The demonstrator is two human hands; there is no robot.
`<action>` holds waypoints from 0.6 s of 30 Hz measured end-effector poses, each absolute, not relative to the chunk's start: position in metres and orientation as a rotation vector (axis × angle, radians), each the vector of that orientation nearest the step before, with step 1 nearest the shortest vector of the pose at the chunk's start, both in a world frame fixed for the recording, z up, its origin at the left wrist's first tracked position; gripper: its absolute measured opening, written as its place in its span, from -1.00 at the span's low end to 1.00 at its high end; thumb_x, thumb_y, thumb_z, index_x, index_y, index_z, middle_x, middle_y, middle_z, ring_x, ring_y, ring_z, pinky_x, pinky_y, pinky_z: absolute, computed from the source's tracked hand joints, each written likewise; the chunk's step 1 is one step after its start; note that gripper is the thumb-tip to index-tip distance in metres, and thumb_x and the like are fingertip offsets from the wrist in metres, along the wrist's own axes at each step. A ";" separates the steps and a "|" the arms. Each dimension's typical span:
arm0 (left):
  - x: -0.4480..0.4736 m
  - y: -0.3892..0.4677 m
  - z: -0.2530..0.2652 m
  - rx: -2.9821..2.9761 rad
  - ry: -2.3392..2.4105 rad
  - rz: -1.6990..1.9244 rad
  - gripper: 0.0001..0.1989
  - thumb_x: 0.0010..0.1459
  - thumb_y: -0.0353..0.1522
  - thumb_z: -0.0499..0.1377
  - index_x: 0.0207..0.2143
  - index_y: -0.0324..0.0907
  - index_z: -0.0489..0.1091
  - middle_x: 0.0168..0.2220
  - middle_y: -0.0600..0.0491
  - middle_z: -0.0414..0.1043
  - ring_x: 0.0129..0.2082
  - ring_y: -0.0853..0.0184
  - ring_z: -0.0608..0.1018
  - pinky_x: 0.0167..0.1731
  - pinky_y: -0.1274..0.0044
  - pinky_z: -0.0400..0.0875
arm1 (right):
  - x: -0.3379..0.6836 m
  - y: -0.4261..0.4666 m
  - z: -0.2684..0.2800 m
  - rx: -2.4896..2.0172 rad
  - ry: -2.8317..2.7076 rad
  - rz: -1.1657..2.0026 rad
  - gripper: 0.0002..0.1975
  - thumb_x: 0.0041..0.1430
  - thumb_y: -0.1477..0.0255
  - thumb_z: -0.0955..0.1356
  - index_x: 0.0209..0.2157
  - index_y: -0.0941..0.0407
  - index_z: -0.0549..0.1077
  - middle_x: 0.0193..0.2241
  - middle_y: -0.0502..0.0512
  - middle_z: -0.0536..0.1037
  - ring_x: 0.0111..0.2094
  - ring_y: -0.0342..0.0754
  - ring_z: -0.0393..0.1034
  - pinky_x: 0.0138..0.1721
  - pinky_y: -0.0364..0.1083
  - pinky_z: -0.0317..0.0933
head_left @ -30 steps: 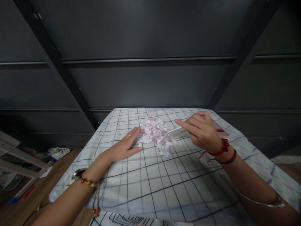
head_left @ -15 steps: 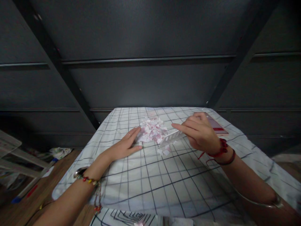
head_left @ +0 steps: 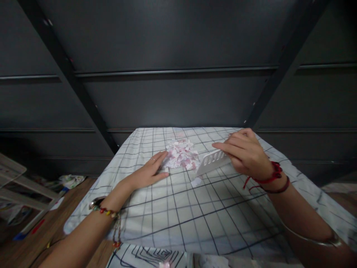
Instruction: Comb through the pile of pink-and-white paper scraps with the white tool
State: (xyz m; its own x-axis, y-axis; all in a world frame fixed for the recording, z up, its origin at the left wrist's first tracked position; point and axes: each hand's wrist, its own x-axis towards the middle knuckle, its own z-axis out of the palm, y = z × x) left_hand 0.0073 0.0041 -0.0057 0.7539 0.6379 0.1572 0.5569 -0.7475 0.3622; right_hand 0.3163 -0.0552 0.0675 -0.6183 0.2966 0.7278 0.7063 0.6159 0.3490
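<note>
A heap of torn white and pink paper scraps (head_left: 182,153) lies on the grid-patterned cloth (head_left: 164,208). My left hand (head_left: 149,172) rests flat at the heap's left side, thumb spread, fingertips touching the scraps. In my right hand (head_left: 244,154) is a white slotted flat tool (head_left: 213,163), gripped at its far right end and tilted on edge. Its lower edge stands just right of the heap. One loose paper scrap (head_left: 196,182) lies under that edge. My right fingers hide the tool's grip.
A dark panelled wall (head_left: 173,100) rises directly behind the cloth-covered surface. To the left, a pale frame leg (head_left: 36,223) and a crumpled bag (head_left: 71,181) stand over the wooden floor. Patterned fabric (head_left: 145,257) shows at the bottom edge.
My right hand has moved right with the slotted tool, drawing it off the heap's side. The flat device with a red strip is now covered by that hand. My left hand stays put.
</note>
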 end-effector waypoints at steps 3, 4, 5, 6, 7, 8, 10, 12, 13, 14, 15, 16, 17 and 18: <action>0.008 0.003 -0.004 2.660 0.922 0.391 -0.33 0.23 -0.12 -0.03 0.24 -0.09 -0.32 0.25 -0.09 -0.28 0.21 0.09 -0.09 0.14 0.24 -0.10 | 0.316 -0.056 0.068 -0.793 -2.248 -0.842 -0.73 0.06 0.64 0.17 -0.30 0.14 0.42 -0.59 -0.03 0.39 -0.48 -0.13 0.17 -0.31 -0.06 0.02; 0.008 0.002 -0.003 2.661 0.917 0.390 -0.33 0.23 -0.12 -0.03 0.24 -0.09 -0.32 0.25 -0.09 -0.27 0.21 0.08 -0.08 0.14 0.23 -0.09 | 0.315 -0.056 0.068 -0.795 -2.258 -0.843 -0.72 0.05 0.65 0.17 -0.30 0.14 0.43 -0.59 -0.03 0.39 -0.48 -0.13 0.17 -0.31 -0.06 0.01; 0.009 0.002 -0.003 2.661 0.912 0.391 -0.33 0.23 -0.12 -0.03 0.24 -0.08 -0.33 0.25 -0.08 -0.27 0.21 0.08 -0.08 0.14 0.22 -0.08 | 0.315 -0.055 0.067 -0.798 -2.264 -0.842 -0.71 0.04 0.65 0.16 -0.30 0.14 0.43 -0.59 -0.02 0.39 -0.48 -0.13 0.16 -0.32 -0.05 0.01; 0.009 0.002 -0.003 2.660 0.907 0.395 -0.34 0.23 -0.12 -0.04 0.24 -0.08 -0.33 0.25 -0.08 -0.26 0.20 0.07 -0.07 0.13 0.22 -0.08 | 0.314 -0.055 0.066 -0.802 -2.270 -0.840 -0.70 0.03 0.65 0.16 -0.29 0.14 0.44 -0.59 -0.02 0.39 -0.48 -0.13 0.16 -0.32 -0.05 0.01; 0.009 0.002 -0.003 2.660 0.903 0.402 -0.34 0.23 -0.12 -0.04 0.24 -0.07 -0.33 0.25 -0.07 -0.26 0.20 0.07 -0.07 0.13 0.21 -0.07 | 0.312 -0.055 0.065 -0.804 -2.273 -0.840 -0.69 0.02 0.66 0.16 -0.29 0.14 0.44 -0.59 -0.02 0.38 -0.47 -0.12 0.16 -0.32 -0.05 0.00; 0.009 0.002 -0.003 2.658 0.901 0.409 -0.34 0.23 -0.12 -0.04 0.24 -0.07 -0.32 0.25 -0.07 -0.25 0.20 0.06 -0.06 0.13 0.21 -0.07 | 0.311 -0.054 0.064 -0.802 -2.273 -0.840 -0.68 0.01 0.66 0.16 -0.29 0.14 0.44 -0.59 -0.01 0.38 -0.47 -0.12 0.16 -0.32 -0.05 0.00; 0.009 0.002 -0.003 2.653 0.903 0.415 -0.34 0.23 -0.11 -0.04 0.24 -0.09 -0.31 0.25 -0.07 -0.24 0.20 0.06 -0.06 0.13 0.21 -0.07 | 0.306 -0.054 0.061 -0.784 -2.269 -0.847 -0.67 0.00 0.67 0.16 -0.28 0.15 0.44 -0.59 -0.01 0.38 -0.47 -0.12 0.15 -0.32 -0.04 -0.02; 0.009 0.003 -0.004 2.648 0.915 0.409 -0.34 0.23 -0.11 -0.04 0.24 -0.14 -0.28 0.25 -0.10 -0.23 0.20 0.06 -0.06 0.14 0.22 -0.08 | 0.301 -0.054 0.058 -0.761 -2.258 -0.869 -0.66 -0.02 0.68 0.15 -0.28 0.16 0.44 -0.60 -0.01 0.38 -0.48 -0.12 0.14 -0.32 -0.04 -0.03; 0.009 0.003 -0.004 2.646 0.919 0.405 -0.33 0.23 -0.11 -0.04 0.24 -0.17 -0.27 0.24 -0.12 -0.23 0.20 0.05 -0.07 0.14 0.23 -0.09 | 0.298 -0.054 0.057 -0.754 -2.250 -0.886 -0.66 -0.02 0.68 0.15 -0.28 0.16 0.44 -0.60 -0.01 0.37 -0.48 -0.12 0.13 -0.33 -0.04 -0.03; 0.009 0.003 -0.005 2.645 0.922 0.402 -0.33 0.22 -0.11 -0.04 0.24 -0.19 -0.26 0.24 -0.14 -0.23 0.20 0.05 -0.07 0.14 0.24 -0.10 | 0.296 -0.054 0.056 -0.750 -2.245 -0.904 -0.66 -0.02 0.68 0.15 -0.28 0.16 0.43 -0.60 -0.01 0.38 -0.49 -0.12 0.13 -0.33 -0.04 -0.04; 0.009 0.003 -0.005 2.643 0.925 0.401 -0.32 0.22 -0.11 -0.04 0.24 -0.21 -0.26 0.24 -0.15 -0.24 0.20 0.05 -0.07 0.14 0.24 -0.10 | 0.295 -0.054 0.056 -0.747 -2.237 -0.919 -0.66 -0.03 0.68 0.15 -0.27 0.16 0.43 -0.60 -0.01 0.38 -0.49 -0.13 0.13 -0.32 -0.04 -0.04; 0.009 0.003 -0.005 2.641 0.929 0.399 -0.32 0.22 -0.11 -0.04 0.24 -0.22 -0.26 0.24 -0.16 -0.24 0.20 0.05 -0.07 0.14 0.24 -0.11 | 0.295 -0.055 0.057 -0.745 -2.225 -0.927 -0.65 -0.03 0.68 0.15 -0.27 0.15 0.43 -0.60 -0.02 0.38 -0.49 -0.13 0.13 -0.32 -0.04 -0.04; 0.009 0.003 -0.004 2.641 0.931 0.398 -0.32 0.22 -0.10 -0.04 0.24 -0.23 -0.25 0.24 -0.16 -0.24 0.20 0.05 -0.07 0.14 0.25 -0.11 | 0.296 -0.055 0.057 -0.747 -2.208 -0.929 -0.65 -0.03 0.68 0.16 -0.26 0.15 0.42 -0.59 -0.02 0.38 -0.48 -0.13 0.14 -0.32 -0.04 -0.04; 0.009 0.003 -0.004 2.641 0.934 0.393 -0.32 0.22 -0.10 -0.04 0.24 -0.23 -0.26 0.24 -0.17 -0.24 0.20 0.06 -0.08 0.14 0.25 -0.11 | 0.299 -0.055 0.059 -0.754 -2.184 -0.929 -0.65 -0.03 0.68 0.16 -0.26 0.14 0.42 -0.59 -0.02 0.39 -0.47 -0.13 0.15 -0.32 -0.05 -0.03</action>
State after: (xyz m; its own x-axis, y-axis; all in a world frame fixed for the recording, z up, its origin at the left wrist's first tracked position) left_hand 0.0092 0.0030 -0.0040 0.7494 0.6445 0.1519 0.5590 -0.7387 0.3765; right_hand 0.2987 -0.0552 0.0587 -0.6308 0.2509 0.7343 0.7029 0.5855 0.4038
